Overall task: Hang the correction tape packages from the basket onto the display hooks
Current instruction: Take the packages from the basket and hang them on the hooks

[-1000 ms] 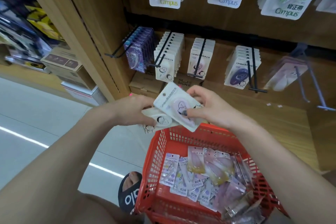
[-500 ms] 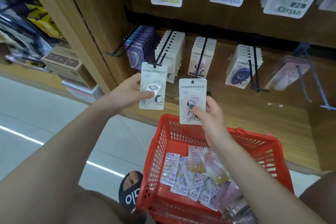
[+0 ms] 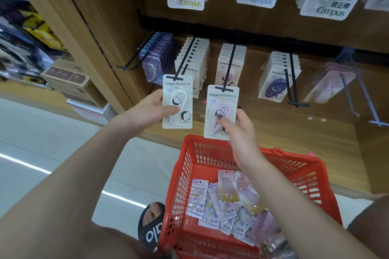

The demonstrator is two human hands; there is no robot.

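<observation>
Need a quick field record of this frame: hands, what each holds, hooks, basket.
left hand: grips white package, its top at the tip of the white-stock hook
right hand: grips pink package, its top at the tip of the pink-stock hook
on hooks yet: cannot tell
basket: red, many packages inside

Left hand (image 3: 156,109) and right hand (image 3: 240,128), arms outstretched, each pinch 1 package.
</observation>
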